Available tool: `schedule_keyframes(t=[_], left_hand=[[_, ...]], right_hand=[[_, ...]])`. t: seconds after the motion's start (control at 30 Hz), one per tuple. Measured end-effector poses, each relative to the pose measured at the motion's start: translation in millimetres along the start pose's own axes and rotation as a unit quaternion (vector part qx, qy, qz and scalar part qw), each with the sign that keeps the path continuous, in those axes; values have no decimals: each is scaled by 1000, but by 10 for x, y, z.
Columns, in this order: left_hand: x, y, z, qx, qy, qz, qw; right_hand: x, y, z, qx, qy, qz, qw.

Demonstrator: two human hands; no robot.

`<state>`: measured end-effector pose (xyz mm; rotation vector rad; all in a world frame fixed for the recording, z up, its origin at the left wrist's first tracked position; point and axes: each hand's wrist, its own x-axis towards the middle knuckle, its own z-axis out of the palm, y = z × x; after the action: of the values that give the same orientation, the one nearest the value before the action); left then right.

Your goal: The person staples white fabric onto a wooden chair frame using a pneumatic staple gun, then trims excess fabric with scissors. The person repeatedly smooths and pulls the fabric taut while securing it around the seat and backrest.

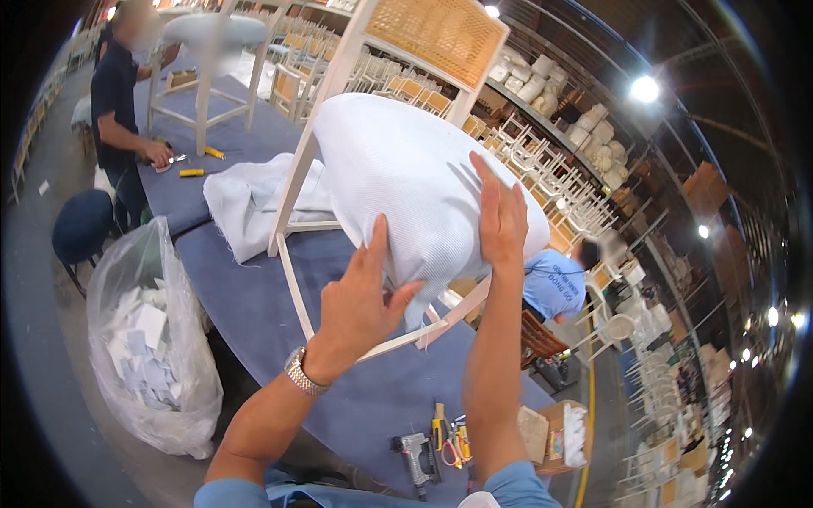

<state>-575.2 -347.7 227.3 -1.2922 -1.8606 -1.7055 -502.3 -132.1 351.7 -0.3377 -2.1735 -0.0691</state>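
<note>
A pale wooden chair point(294, 199) with a woven cane back point(440, 34) stands tilted in view on the blue-covered table. Light blue-white ribbed fabric point(406, 161) drapes over its seat, its near corner hanging down loose. My left hand point(360, 296), below a wristwatch, lies against the near left side of the fabric with fingers stretched and thumb apart. On the fabric's right side rests my right hand point(501, 212), fingers extended upward and flat. Neither hand grips anything that I can see.
A staple gun point(415, 461), scissors point(449, 449) and a yellow cutter point(438, 427) lie at the table's near edge. Folded fabric point(254, 203) sits behind the chair. A clear bag of scraps point(148, 356) stands left. Co-workers are at far left and right; boxes point(563, 436) stand right.
</note>
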Motion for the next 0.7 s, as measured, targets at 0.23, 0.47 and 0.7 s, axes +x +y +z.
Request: schedule_keyframes(t=[0.23,0.47,0.7], left_hand=[[-57,-59,4,-5,-34,-25,999],[-90,-77,-12,12,-27,-49,998],[-223,-24,191,-38,112,-56,991]], right_hand=[[-320,-664,-10,4,-56,-84,995],[-90,-511,-202,-38,-206,-288,935],[75,-557,-179,-42,-238,-346,907]])
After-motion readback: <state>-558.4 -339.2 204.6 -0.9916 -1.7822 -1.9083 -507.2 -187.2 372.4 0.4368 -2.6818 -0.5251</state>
